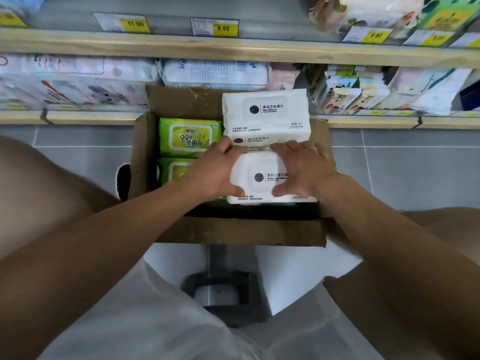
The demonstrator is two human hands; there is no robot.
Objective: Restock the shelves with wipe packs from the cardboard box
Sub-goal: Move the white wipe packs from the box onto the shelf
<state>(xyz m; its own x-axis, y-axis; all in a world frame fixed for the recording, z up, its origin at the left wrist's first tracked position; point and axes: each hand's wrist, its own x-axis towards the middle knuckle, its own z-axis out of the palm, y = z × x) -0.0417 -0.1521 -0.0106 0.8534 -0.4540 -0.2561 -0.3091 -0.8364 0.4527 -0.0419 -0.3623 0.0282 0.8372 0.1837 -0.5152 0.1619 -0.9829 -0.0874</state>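
Note:
An open cardboard box (141,152) stands on the floor in front of the shelves. Inside it lie green wipe packs (188,137) on the left and white wipe packs (265,113) on the right. My left hand (214,170) and my right hand (302,168) grip the nearest white baby-wipe pack (259,178) from both sides, fingers over its far edge and thumbs at its near edge. The pack sits at the top of the box, above the other packs.
The low shelf (85,117) behind the box holds soft tissue and wipe packs (213,72), with small pouches (345,92) to the right. An upper shelf edge (181,46) carries yellow price tags (224,28). My knees flank the box on grey floor tiles.

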